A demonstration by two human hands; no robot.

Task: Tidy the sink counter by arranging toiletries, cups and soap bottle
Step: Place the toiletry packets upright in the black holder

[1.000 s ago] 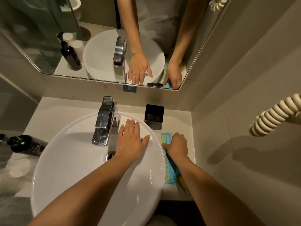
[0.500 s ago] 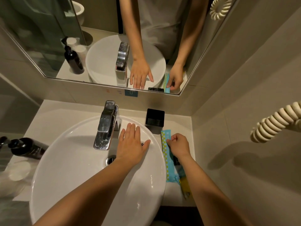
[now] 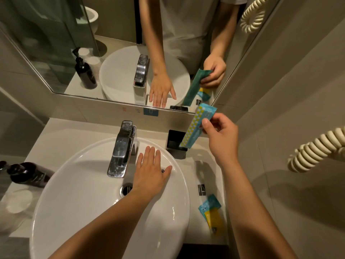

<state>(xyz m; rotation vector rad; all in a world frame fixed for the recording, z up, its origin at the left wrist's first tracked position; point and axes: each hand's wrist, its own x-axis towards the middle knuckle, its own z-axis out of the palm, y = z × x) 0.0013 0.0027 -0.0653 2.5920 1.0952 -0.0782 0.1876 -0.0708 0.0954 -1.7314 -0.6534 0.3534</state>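
Note:
My right hand [image 3: 221,136] pinches a long teal packet with yellow and white dots [image 3: 197,126], held upright with its lower end at the mouth of the black square holder [image 3: 174,140] behind the basin. My left hand [image 3: 151,173] lies flat and open on the back rim of the white basin [image 3: 78,202], right of the chrome tap [image 3: 122,148]. On the right counter strip lie a small teal packet [image 3: 210,203], a yellow packet [image 3: 214,222] and a clear wrapped item [image 3: 200,172]. A dark pump soap bottle [image 3: 28,174] lies on the left counter near blurred cups [image 3: 16,201].
A mirror [image 3: 119,53] runs along the back wall and reflects the counter. A cream coiled cord [image 3: 315,148] hangs on the right wall, close to my right arm. The counter strip right of the basin is narrow.
My right hand has lifted the long dotted packet off the right counter and carried it up and back over the black holder. My left hand has stayed on the basin rim.

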